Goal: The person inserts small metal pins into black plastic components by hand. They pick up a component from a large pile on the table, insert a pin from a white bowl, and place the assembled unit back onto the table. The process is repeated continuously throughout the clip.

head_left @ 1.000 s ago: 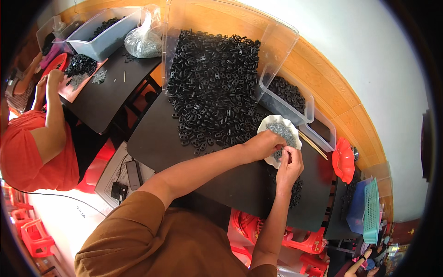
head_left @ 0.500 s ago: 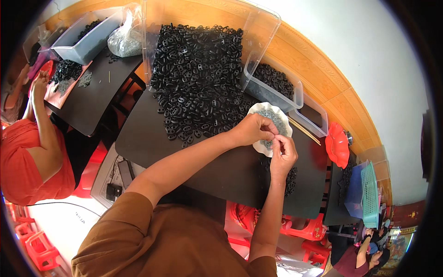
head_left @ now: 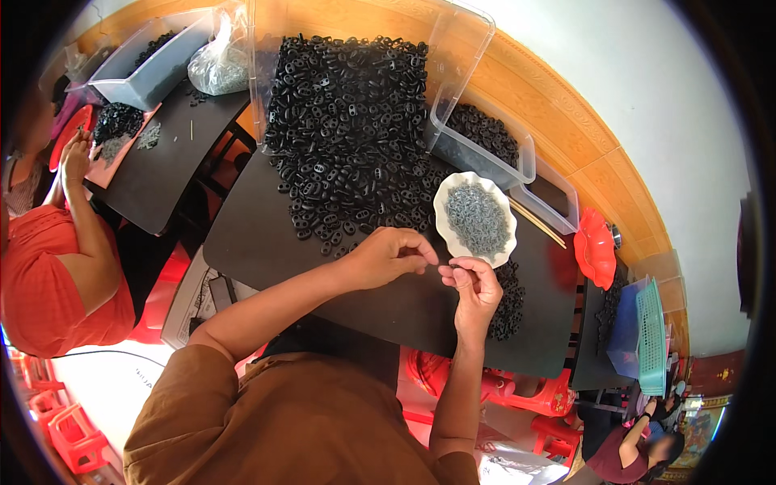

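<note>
My left hand (head_left: 390,257) and my right hand (head_left: 473,289) are close together above the dark table (head_left: 372,311), just in front of the scalloped white bowl (head_left: 443,212). Small grey clear bits (head_left: 477,217) fill the bowl. The right fingertips pinch a tiny dark piece, too small to name surely. Thumb and forefinger of my left hand are curled together right beside it; whatever they grip cannot be made out. Beyond my hands spreads a big pile of black two-holed oval pieces (head_left: 347,137), spilling from a clear bin (head_left: 461,56). Smaller black pieces (head_left: 508,303) lie beside my right hand.
Right of the pile are a clear tub (head_left: 485,166) of black pieces, chopsticks (head_left: 537,222) and a red scalloped dish (head_left: 594,249). A green basket (head_left: 650,335) stands farther right. At left, a person in red (head_left: 73,275) works at another table (head_left: 174,158). Red stools (head_left: 77,436) stand below.
Both hands have come back toward me from over the white bowl, uncovering its grey bits. The left hand has also shifted left, and the fingertips of the two hands remain close.
</note>
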`<state>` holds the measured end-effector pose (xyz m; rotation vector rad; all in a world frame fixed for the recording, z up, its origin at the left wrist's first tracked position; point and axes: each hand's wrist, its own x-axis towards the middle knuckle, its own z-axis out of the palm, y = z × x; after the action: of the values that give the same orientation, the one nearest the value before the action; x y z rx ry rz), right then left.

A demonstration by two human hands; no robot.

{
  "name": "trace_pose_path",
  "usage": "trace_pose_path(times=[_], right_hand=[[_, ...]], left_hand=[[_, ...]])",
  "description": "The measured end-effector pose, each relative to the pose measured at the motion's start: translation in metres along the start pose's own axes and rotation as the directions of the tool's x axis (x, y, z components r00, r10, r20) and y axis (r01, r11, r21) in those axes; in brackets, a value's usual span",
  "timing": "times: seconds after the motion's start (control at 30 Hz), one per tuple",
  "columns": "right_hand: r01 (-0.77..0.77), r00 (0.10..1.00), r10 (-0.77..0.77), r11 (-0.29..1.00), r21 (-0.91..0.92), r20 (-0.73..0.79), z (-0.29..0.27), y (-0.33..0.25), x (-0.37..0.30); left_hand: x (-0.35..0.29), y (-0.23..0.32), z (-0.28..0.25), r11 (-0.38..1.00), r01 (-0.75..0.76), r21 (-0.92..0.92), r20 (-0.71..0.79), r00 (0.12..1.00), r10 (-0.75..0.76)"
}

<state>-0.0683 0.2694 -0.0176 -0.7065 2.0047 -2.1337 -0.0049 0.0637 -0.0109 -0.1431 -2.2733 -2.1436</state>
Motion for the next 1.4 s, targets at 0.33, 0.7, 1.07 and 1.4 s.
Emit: trace_pose_path(times=[0.33,0.7,1.07,1.4], right_hand=[[-0.076,0.996,0.077,0.997,0.024,-0.040,0.015,0.006,-0.012],[-0.037,0.997,0.041,0.997,-0.068,0.058,0.017,0.008,-0.018],[-0.048,0.997,0.050,0.998,-0.050,0.052,0.019,0.009,-0.027],[-0.006,0.999,0.008,0.999,-0.044,0.043,0.024,0.012,-0.035]], left_hand=[[-0.009,-0.019,0.007,0.970,0.063,-0.234,-0.036,0.997,-0.073],[-0.013,-0.015,0.006,0.972,0.103,-0.213,0.035,0.995,-0.098],[-0.013,-0.026,0.004,0.897,0.096,-0.431,0.029,0.995,-0.092],[-0.019,-0.028,0.005,0.920,0.091,-0.382,0.032,0.996,-0.085]])
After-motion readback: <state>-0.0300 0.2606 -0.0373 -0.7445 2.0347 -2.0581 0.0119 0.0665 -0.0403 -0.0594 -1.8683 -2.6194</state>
